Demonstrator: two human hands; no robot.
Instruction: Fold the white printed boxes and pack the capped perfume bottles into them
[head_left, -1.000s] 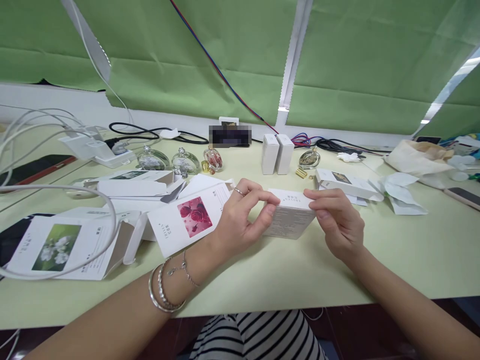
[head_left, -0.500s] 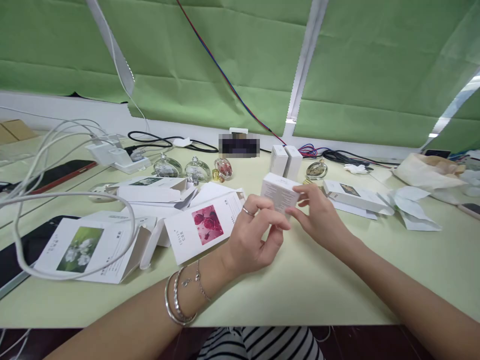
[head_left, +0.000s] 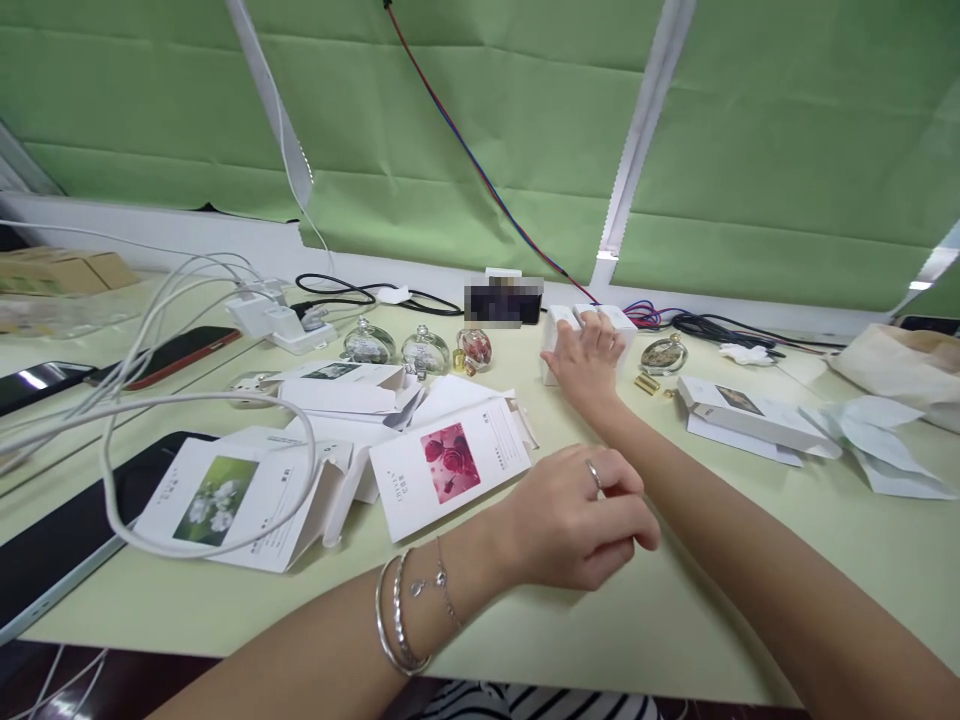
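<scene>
Among bottles (head_left: pixel 425 352) and cartons (head_left: pixel 450 465), the right hand (head_left: pixel 589 368) is spread on white boxes (head_left: pixel 619 317), left hand (head_left: pixel 577 520) loosely fisted.

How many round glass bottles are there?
4: the leftmost bottle, a second bottle beside it, a reddish bottle next, and another bottle right of the right hand. More could be hidden.

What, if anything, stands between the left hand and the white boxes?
The right hand: it covers part of the white boxes. Nothing else visible stands between them and the left hand.
</scene>
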